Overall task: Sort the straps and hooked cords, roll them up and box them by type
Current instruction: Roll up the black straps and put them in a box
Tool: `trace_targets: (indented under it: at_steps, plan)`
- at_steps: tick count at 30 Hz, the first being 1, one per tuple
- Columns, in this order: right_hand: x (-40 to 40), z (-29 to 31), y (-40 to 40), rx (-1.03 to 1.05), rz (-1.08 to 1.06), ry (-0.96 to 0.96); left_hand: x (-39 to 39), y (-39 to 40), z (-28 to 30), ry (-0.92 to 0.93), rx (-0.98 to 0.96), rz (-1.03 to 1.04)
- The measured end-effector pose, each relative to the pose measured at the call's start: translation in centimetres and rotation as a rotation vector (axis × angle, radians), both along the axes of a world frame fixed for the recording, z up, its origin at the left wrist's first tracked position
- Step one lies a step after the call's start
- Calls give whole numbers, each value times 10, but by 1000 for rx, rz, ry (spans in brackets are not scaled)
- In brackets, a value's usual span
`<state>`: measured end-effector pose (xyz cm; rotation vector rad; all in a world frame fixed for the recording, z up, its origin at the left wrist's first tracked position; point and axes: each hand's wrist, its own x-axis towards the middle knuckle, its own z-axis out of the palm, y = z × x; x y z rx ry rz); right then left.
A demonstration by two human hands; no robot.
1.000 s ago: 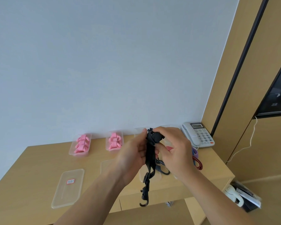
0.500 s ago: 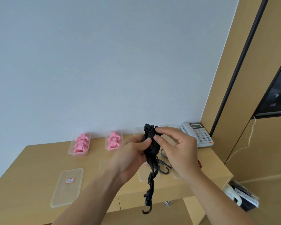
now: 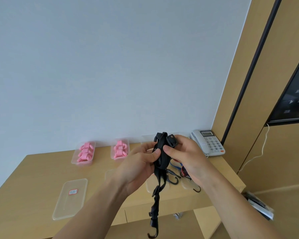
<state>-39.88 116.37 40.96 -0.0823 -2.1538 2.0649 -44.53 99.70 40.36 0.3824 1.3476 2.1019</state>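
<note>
A black strap with hooks is half rolled in front of me, above the wooden desk. My left hand pinches the roll from the left with thumb and fingers. My right hand grips it from the right, fingers curled over the top buckle. The loose tail hangs down to a hook below the desk edge. Two clear boxes of rolled pink straps stand at the back. More hooked cords, blue and red, lie on the desk behind my right hand.
A clear lid with a red label lies at the front left. More clear lids or boxes lie partly hidden under my hands. A white desk phone sits at the back right corner. Wood panelling and a white cable are on the right.
The roll in my hands has grown thicker and the hanging tail has shortened slightly. My right hand's fingers have shifted over the top of the roll.
</note>
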Motion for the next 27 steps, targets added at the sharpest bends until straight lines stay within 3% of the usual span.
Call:
trace_targets:
  at_steps: [8,15,20,27]
  plan:
    - [3,8,-2,-66,-42,24,1,2,-1,-62,-7,20]
    - [3,17,-1,-346,12,99,12,4,-3,190,-235,-67]
    - [2,15,3,-253,-101,178,15,7,-11,68,-240,-8]
    - [2,3,-5,-38,-235,243,14,4,-4,268,-530,42]
